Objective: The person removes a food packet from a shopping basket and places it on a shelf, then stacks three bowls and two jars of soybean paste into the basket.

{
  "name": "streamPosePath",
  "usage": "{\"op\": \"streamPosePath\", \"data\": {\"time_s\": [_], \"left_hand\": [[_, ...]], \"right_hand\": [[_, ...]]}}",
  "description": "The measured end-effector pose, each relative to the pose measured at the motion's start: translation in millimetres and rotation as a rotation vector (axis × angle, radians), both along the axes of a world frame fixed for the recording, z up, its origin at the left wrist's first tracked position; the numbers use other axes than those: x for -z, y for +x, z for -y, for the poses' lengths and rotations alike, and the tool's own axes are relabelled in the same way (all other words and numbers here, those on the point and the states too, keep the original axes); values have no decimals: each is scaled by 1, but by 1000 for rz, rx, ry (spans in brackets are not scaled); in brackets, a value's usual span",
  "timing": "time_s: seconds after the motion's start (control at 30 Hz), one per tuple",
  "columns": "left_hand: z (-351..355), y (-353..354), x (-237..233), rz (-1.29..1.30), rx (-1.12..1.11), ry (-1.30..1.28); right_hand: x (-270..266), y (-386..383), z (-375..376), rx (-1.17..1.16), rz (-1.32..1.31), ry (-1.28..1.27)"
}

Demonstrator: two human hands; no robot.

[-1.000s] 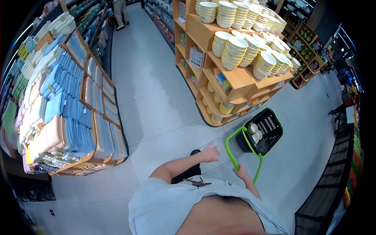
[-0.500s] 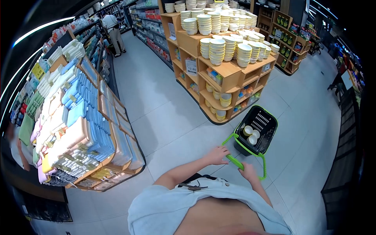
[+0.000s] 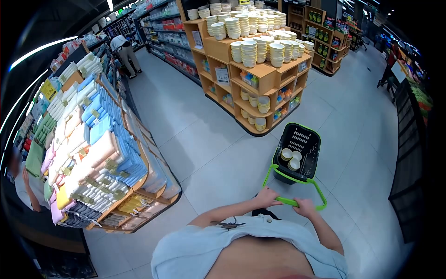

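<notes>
Floor (image 3: pixel 211 162) open btwn towel rack (image 3: pixel 143 182) on L & bowl stand (image 3: pixel 267 83) ahead; person (image 3: pixel 126 55) in far aisle (image 3: pixel 155 76). Basket (image 3: pixel 285 176) + raised handle (image 3: pixel 288 201) block just ahead; wide gap R to black panels (image 3: pixel 404 200). In basket, bowls (image 3: pixel 293 164) crowd L, room R.

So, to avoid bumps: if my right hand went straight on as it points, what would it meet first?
Past the green handle your right hand grips, probably the near end of the black basket, though depth is unclear and it may pass above.

The single head-worn camera looks forward and down.
</notes>
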State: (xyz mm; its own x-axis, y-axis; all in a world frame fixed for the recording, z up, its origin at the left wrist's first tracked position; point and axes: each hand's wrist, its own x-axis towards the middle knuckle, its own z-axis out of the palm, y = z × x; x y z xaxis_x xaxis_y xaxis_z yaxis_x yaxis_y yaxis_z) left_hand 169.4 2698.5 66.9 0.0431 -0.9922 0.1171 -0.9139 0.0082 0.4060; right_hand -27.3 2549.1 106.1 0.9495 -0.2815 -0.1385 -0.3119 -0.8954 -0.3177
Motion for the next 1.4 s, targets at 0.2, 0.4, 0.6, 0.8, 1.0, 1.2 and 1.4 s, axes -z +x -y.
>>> {"op": "streamPosePath", "data": {"time_s": [0.2,0.4,0.6,0.8,1.0,1.2,1.4], "left_hand": [[-15,-52,-30,-182,34,177],[-3,-116,-9,-51,-49,111],[51,-207,8,-227,-142,118],[130,-291,-28,-287,-207,231],[210,-353,-42,-434,-136,312],[303,-390,-12,-824,44,395],[433,-402,-59,-1142,83,489]], "right_hand": [[-5,-58,-18,-11,46,-110],[6,-106,7,-64,61,-166],[19,-180,74,8,102,-205],[-19,-257,110,318,486,-468],[50,-326,183,1046,790,57],[11,-325,239,1140,993,821],[-19,-318,363,975,1016,785]]}}
